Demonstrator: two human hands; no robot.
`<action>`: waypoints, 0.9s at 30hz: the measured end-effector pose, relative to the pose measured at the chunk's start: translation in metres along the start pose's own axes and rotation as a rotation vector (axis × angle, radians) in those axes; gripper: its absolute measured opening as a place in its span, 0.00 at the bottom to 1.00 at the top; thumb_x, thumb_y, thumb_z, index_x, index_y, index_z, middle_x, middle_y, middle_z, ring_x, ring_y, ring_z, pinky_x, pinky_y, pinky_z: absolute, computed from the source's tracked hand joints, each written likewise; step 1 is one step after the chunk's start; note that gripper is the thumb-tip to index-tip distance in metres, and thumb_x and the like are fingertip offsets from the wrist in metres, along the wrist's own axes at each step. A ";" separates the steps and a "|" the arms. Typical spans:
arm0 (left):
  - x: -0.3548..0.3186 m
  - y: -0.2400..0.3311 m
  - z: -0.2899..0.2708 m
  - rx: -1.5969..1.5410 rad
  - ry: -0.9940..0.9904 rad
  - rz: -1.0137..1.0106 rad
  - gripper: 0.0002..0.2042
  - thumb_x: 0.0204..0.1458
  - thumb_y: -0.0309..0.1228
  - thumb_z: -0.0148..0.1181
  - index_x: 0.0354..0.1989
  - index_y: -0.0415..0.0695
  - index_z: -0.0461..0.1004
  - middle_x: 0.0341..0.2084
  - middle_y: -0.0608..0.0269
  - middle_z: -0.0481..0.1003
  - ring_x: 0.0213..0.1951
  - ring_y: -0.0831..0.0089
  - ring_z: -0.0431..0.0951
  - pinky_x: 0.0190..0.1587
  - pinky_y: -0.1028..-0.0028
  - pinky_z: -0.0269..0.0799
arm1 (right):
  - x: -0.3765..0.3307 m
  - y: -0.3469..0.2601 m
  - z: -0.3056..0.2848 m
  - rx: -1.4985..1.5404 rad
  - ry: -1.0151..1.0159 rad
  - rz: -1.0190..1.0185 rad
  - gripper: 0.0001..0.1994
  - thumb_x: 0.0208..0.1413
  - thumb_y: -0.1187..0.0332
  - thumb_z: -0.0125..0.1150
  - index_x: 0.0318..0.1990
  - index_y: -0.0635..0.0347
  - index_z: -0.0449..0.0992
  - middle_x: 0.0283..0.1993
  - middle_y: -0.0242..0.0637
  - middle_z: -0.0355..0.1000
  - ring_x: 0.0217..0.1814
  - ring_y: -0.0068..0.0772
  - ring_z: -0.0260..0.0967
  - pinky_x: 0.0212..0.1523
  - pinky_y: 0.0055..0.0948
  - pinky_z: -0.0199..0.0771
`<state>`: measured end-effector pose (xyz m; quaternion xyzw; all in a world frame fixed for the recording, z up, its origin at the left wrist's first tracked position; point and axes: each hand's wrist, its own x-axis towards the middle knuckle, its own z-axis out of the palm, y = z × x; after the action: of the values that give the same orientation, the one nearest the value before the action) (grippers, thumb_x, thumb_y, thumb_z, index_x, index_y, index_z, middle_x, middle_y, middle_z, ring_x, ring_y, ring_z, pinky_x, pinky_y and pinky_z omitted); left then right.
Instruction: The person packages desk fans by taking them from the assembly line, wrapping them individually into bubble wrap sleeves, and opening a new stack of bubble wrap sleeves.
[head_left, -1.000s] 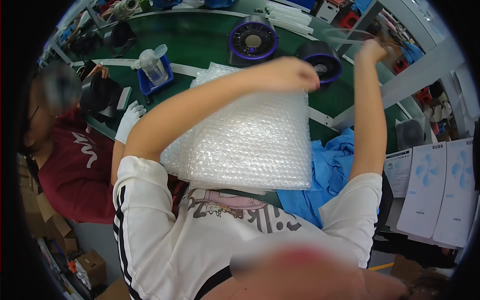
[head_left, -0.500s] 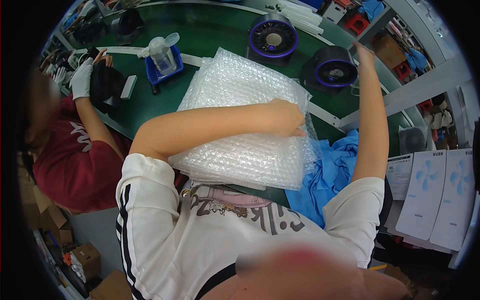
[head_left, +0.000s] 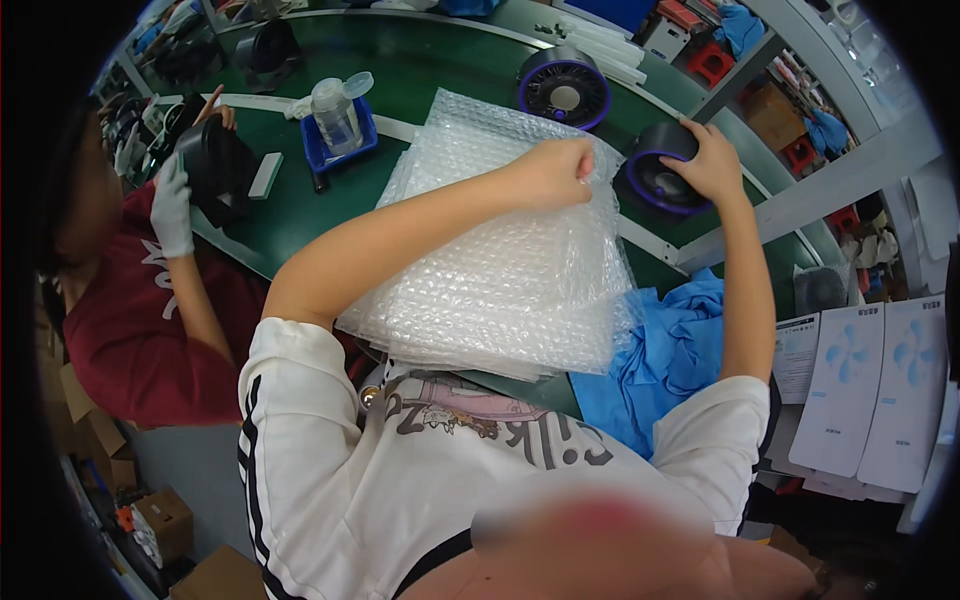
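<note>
Hands: left hand (head_left: 552, 170) pinching bubble wrap (head_left: 500, 260), right hand (head_left: 708, 160) gripping round black fan (head_left: 655, 175).
Both upper centre-right of frame, on green surface (head_left: 300, 215).

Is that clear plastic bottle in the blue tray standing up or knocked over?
Upright. The bottle stands in the blue tray on the green table, its cap at the top.

i see my left hand (head_left: 553, 170) curled into a loose fist at the end of a forearm reaching forward and rightward, while my right hand (head_left: 708, 160) stretches out farther on a nearly straight arm, fingers apparently spread and cupped downward.
</note>
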<state>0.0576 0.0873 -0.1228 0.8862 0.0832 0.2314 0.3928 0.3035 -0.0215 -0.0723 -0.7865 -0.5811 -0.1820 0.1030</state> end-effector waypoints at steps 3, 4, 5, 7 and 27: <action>0.005 -0.007 0.005 -0.257 0.001 -0.186 0.07 0.39 0.26 0.58 0.26 0.42 0.66 0.20 0.64 0.70 0.23 0.74 0.70 0.25 0.75 0.64 | -0.028 -0.005 -0.009 0.150 0.223 0.115 0.30 0.32 0.52 0.67 0.45 0.58 0.70 0.40 0.46 0.67 0.44 0.46 0.65 0.44 0.36 0.65; 0.003 -0.009 0.005 -0.413 -0.037 -0.315 0.07 0.42 0.27 0.59 0.26 0.43 0.67 0.21 0.67 0.71 0.24 0.77 0.70 0.25 0.77 0.63 | -0.035 -0.011 -0.017 0.220 0.444 0.171 0.30 0.32 0.55 0.69 0.45 0.60 0.70 0.41 0.45 0.67 0.44 0.45 0.65 0.45 0.35 0.65; 0.002 -0.014 0.006 -0.413 -0.037 -0.314 0.07 0.42 0.27 0.59 0.26 0.43 0.67 0.21 0.67 0.71 0.24 0.77 0.70 0.25 0.77 0.63 | -0.042 -0.022 -0.028 0.291 0.665 0.225 0.29 0.32 0.57 0.70 0.44 0.61 0.70 0.42 0.45 0.66 0.45 0.44 0.66 0.45 0.34 0.65; -0.001 -0.032 0.006 -0.739 0.050 -0.407 0.06 0.45 0.30 0.59 0.27 0.47 0.68 0.23 0.70 0.71 0.27 0.79 0.69 0.30 0.76 0.63 | -0.049 -0.045 -0.043 0.436 0.920 0.162 0.28 0.35 0.64 0.71 0.46 0.64 0.68 0.45 0.43 0.64 0.46 0.38 0.64 0.46 0.32 0.65; -0.012 0.131 0.036 0.215 0.477 0.979 0.04 0.30 0.25 0.57 0.17 0.49 0.69 0.31 0.71 0.67 0.44 0.69 0.66 0.51 0.55 0.49 | -0.104 -0.117 -0.033 2.391 0.323 0.323 0.17 0.53 0.65 0.49 0.48 0.64 0.62 0.45 0.39 0.64 0.47 0.34 0.63 0.47 0.30 0.64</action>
<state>0.0597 -0.0287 -0.0518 0.7794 -0.2286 0.5715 0.1171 0.1599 -0.0900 -0.0900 -0.2272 -0.2580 0.3875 0.8554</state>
